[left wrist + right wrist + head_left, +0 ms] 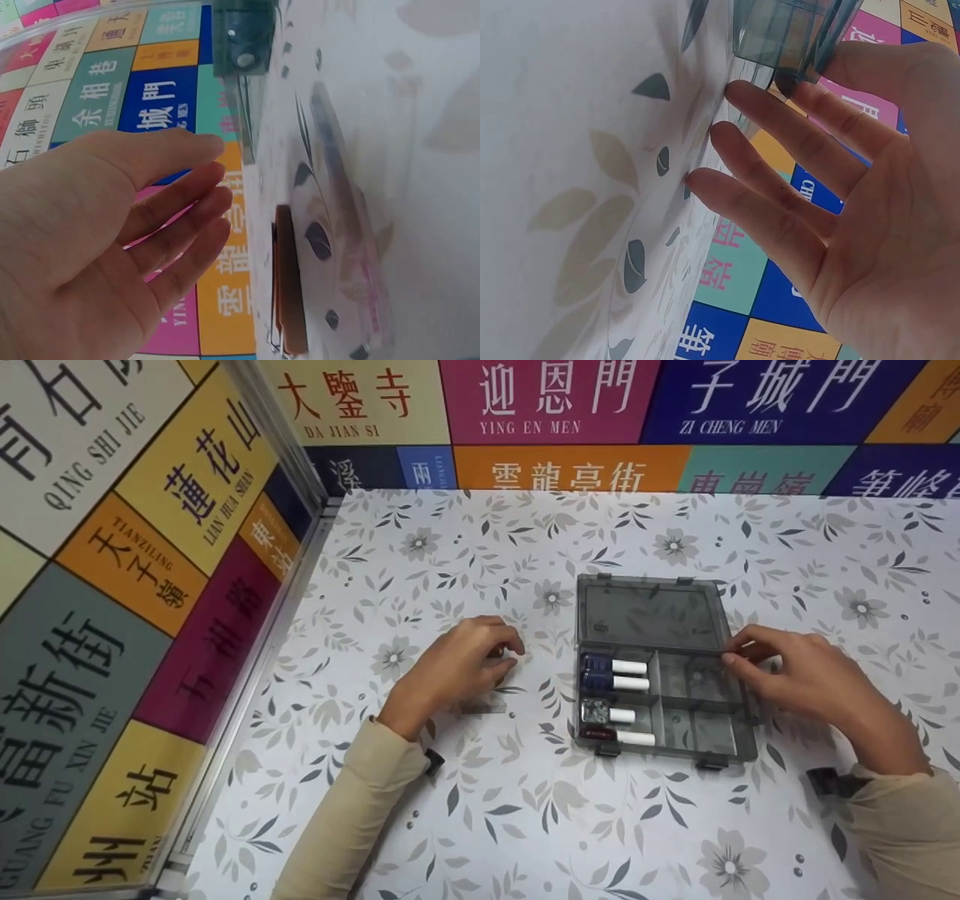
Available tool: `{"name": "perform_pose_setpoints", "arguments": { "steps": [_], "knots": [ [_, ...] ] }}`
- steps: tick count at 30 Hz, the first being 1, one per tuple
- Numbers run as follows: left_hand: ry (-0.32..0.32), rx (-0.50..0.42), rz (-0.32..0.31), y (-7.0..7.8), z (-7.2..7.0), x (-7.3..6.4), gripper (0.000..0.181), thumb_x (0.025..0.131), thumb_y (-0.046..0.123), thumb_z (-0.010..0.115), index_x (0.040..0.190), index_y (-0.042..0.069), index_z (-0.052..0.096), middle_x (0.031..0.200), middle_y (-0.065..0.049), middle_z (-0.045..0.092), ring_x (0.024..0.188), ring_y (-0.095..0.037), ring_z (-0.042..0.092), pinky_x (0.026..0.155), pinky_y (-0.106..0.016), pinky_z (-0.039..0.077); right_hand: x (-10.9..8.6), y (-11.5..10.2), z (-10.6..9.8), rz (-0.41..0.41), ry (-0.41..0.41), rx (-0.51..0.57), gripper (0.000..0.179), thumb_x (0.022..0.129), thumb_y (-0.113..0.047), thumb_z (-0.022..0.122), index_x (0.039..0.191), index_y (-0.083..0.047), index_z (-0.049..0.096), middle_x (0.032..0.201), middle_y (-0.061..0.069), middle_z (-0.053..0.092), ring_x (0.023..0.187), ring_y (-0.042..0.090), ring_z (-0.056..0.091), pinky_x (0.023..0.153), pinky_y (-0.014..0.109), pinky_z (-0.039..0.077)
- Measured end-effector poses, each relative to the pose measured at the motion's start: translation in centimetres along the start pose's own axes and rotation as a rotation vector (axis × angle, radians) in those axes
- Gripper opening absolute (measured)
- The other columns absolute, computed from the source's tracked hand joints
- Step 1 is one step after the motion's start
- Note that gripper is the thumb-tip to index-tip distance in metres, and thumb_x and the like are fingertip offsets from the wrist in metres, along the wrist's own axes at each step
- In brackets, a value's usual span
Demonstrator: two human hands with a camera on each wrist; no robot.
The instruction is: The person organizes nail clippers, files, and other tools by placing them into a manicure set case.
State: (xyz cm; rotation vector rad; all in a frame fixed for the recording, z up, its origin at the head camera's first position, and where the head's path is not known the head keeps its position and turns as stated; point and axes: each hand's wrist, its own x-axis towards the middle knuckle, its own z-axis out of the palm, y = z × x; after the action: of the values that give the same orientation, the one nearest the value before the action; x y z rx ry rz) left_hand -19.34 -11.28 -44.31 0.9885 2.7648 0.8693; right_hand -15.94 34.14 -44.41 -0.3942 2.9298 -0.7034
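Observation:
A translucent grey compartment box [694,731] lies with its lid [652,615] raised back, in the head view. Inside its left compartments lie dark blue nail polish bottles [598,681], a speckled bottle [596,711] and a dark red one [598,731], all with white caps. My right hand [814,675] pinches the box's right edge near the hinge with thumb and index finger; in the right wrist view the other fingers [757,202] are spread below the box corner. Left of the box, my left hand [465,660] hovers with loosely bent fingers, holding nothing.
White floral cloth [487,810] covers the table. Panels of coloured signs stand along the left [150,622] and back [570,465] edges. In the left wrist view, a clear strip [349,217] and a brown flat piece [287,285] lie near the left hand.

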Motion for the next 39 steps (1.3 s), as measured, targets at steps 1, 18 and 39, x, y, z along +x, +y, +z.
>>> {"name": "perform_pose_setpoints", "arguments": {
  "steps": [1, 18, 39],
  "knots": [
    [-0.003, 0.006, -0.015, -0.2, -0.1, -0.1, 0.014, 0.099, 0.009, 0.075, 0.112, 0.01, 0.08, 0.116, -0.003, 0.076, 0.113, -0.022, 0.073, 0.099, -0.031, 0.061, 0.0, 0.0, 0.0, 0.001, -0.001, 0.0, 0.023, 0.108, -0.038, 0.066, 0.12, -0.021, 0.075, 0.116, 0.018, 0.081, 0.107, 0.05, 0.075, 0.082, 0.072, 0.055],
    [-0.048, 0.03, -0.145, -3.1, -0.8, -0.8, 0.024, 0.097, 0.004, 0.076, 0.119, 0.012, 0.08, 0.116, -0.007, 0.077, 0.111, -0.024, 0.072, 0.102, -0.041, 0.06, -0.1, 0.1, -0.1, 0.0, -0.007, 0.008, 0.023, 0.108, -0.037, 0.066, 0.122, -0.021, 0.075, 0.116, 0.018, 0.081, 0.106, 0.05, 0.076, 0.082, 0.072, 0.056],
    [-0.012, 0.038, -0.106, -3.2, -0.6, -0.9, 0.014, 0.101, 0.007, 0.075, 0.114, 0.007, 0.077, 0.108, -0.008, 0.074, 0.099, -0.024, 0.069, 0.091, -0.04, 0.061, -0.1, 0.0, 0.0, -0.024, 0.01, -0.018, 0.021, 0.109, -0.036, 0.066, 0.119, -0.021, 0.075, 0.114, 0.016, 0.082, 0.104, 0.046, 0.077, 0.078, 0.064, 0.057]
  ]
}}
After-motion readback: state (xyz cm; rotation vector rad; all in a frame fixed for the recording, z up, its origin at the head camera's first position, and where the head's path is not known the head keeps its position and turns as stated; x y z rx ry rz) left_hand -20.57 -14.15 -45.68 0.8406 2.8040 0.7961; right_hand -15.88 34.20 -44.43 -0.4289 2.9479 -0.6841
